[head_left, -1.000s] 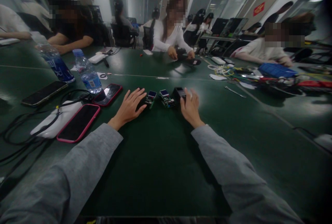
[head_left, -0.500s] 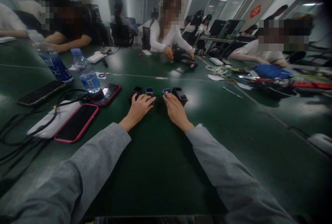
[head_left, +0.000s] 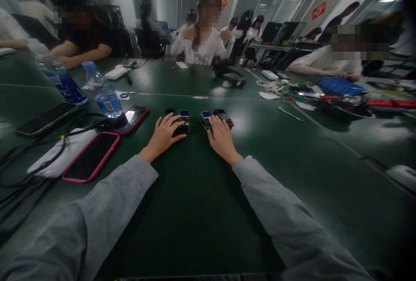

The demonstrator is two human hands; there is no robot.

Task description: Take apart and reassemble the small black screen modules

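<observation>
On the green table [head_left: 195, 211], my left hand [head_left: 164, 133] rests with its fingers spread over a dark object [head_left: 169, 111], beside a small circuit board with a screen [head_left: 184, 118]. My right hand [head_left: 222, 137] lies with its fingers stretched over a second small circuit board with a screen [head_left: 206, 116] and against a black box [head_left: 224, 116] at its right. Both hands are open. The fingers hide parts of these objects.
Left are two water bottles [head_left: 105, 99], [head_left: 61, 79] labelled blue, a pink-edged phone [head_left: 92, 157], another phone [head_left: 133, 119], a white power bank [head_left: 65, 155] and black cables. A black headset [head_left: 230, 75], a metal tool [head_left: 290, 114] and a blue tray [head_left: 341, 86] lie farther off. Several people sit around.
My left hand has moved slightly left and its fingers have spread, showing more of the left board. The person opposite has let go of the black headset and raised both hands to the chest.
</observation>
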